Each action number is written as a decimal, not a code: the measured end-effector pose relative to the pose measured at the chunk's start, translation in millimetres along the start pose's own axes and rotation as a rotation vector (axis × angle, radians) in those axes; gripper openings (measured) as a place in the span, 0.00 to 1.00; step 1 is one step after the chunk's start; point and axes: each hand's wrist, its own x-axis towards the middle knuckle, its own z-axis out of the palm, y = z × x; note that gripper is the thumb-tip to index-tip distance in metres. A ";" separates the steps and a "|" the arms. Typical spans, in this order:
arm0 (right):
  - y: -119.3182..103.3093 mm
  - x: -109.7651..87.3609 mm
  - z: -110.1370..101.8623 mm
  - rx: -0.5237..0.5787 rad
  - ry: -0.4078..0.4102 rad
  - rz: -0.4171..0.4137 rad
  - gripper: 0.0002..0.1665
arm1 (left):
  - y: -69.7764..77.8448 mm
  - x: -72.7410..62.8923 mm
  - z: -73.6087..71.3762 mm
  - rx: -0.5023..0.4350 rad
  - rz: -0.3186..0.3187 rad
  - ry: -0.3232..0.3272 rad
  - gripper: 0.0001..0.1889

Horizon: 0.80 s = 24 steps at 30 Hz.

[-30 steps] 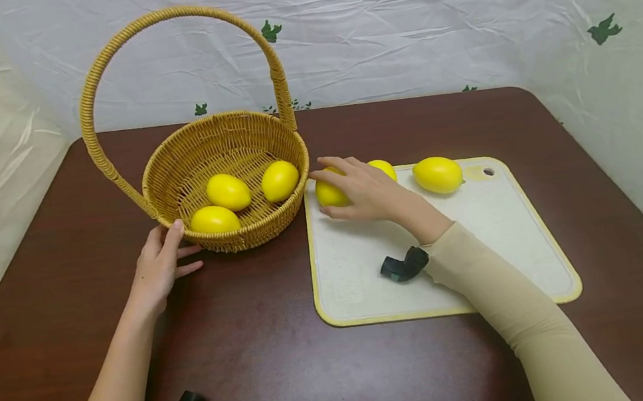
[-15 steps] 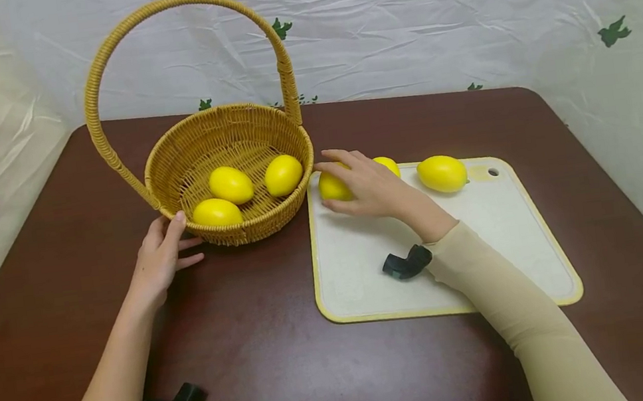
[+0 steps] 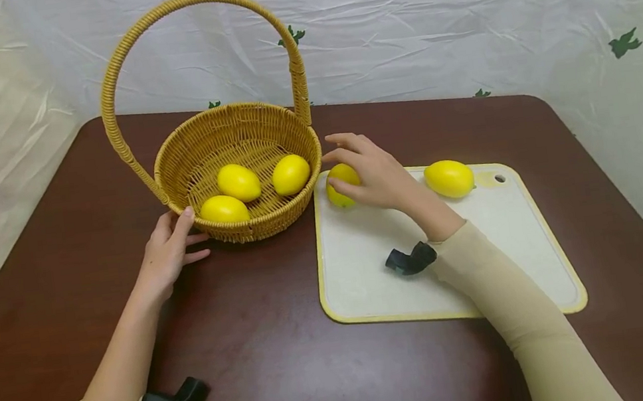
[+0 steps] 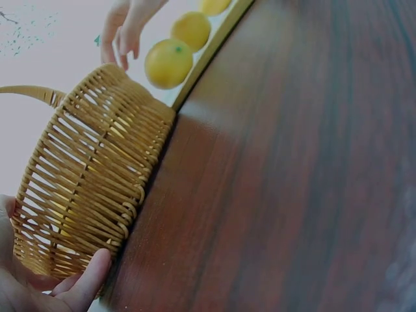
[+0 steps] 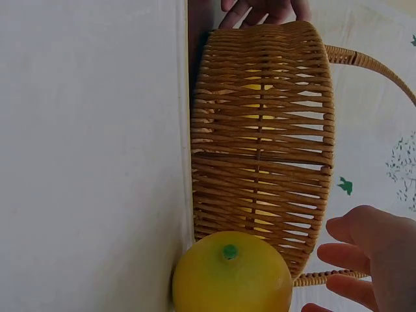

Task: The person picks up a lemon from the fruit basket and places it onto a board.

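At the left, my left hand holds the wicker basket, its thumb on the rim and its fingers against the outer wall. Inside the basket lie three yellow lemons. My right hand hovers at the near-left lemon on the cutting board, fingers spread. In the right wrist view a gap shows between those fingers and the lemon. A further lemon rests toward the board's hole; the middle lemon, hidden by my right hand in the head view, shows in the left wrist view.
The tall basket handle arches over the basket. The white board with a yellow edge lies right beside the basket on the dark brown table. A pale sheet with green prints hangs behind and at the sides.
My right hand has lifted slightly and its fingers have drawn off the near-left lemon, now covering the middle one. The view has shifted a little. My left hand stays on the basket.
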 end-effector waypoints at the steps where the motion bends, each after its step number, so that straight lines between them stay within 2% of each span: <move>1: -1.1 1.6 -0.7 0.003 0.006 -0.008 0.16 | 0.0 0.1 0.3 0.000 0.000 0.000 0.42; 15: -14.4 24.2 -7.1 0.001 0.015 -0.104 0.15 | 0.3 0.6 2.2 0.006 0.004 0.002 0.42; 24: -25.2 44.0 -15.1 0.007 -0.065 -0.126 0.17 | 0.3 1.0 1.5 0.004 0.004 0.010 0.43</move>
